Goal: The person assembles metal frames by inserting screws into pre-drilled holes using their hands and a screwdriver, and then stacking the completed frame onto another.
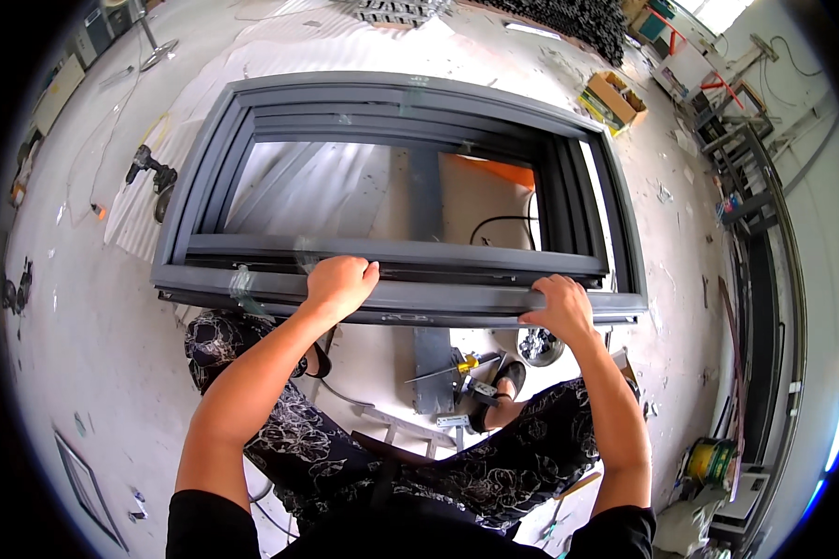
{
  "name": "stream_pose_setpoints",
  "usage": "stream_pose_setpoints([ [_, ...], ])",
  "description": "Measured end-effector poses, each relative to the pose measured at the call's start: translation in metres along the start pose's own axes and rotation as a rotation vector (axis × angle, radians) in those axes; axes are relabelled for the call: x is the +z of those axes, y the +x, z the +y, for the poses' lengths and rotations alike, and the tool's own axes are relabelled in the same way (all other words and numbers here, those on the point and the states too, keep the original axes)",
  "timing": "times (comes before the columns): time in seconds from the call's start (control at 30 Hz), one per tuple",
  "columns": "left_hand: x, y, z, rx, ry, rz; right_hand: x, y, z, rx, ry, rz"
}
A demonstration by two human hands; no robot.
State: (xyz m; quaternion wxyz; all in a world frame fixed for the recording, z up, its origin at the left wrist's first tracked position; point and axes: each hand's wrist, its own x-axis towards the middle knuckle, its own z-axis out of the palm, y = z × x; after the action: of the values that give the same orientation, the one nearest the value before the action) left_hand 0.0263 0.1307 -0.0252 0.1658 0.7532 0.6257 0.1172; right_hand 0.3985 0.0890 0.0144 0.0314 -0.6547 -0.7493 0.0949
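Note:
A dark grey metal window frame (398,296) lies in front of me above my knees, with a smaller sash (364,250) set inside it. My left hand (340,285) is closed in a fist at the near rail, left of the middle; its fingers curl down out of sight between rail and sash. Near the right end of the same rail, my right hand (561,303) grips the frame, fingers over the top and thumb on the near side. Clear tape (242,287) sticks to the rail left of my left hand.
Below the frame lie a yellow-handled screwdriver (466,363) and a bowl of small metal parts (539,347). A cordless drill (149,170) stands left of the frame. An open cardboard box (615,98) sits beyond its far right corner. Metal profiles (764,252) line the right wall.

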Motion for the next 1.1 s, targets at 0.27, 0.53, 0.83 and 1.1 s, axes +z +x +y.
stream_pose_setpoints([
  [0.27, 0.005, -0.001, 0.005, 0.041, -0.029, -0.056, 0.015, 0.003, 0.012, -0.059, 0.025, -0.026],
  [0.53, -0.004, -0.004, 0.018, 0.171, -0.033, 0.074, -0.005, 0.006, 0.009, -0.036, 0.087, -0.009],
  [0.83, -0.031, -0.003, 0.022, 0.010, 0.030, -0.196, -0.013, -0.006, 0.004, -0.038, 0.152, 0.014],
  [1.1, -0.034, -0.005, 0.027, -0.076, 0.087, -0.229, -0.020, -0.009, -0.011, -0.114, 0.127, -0.002],
])
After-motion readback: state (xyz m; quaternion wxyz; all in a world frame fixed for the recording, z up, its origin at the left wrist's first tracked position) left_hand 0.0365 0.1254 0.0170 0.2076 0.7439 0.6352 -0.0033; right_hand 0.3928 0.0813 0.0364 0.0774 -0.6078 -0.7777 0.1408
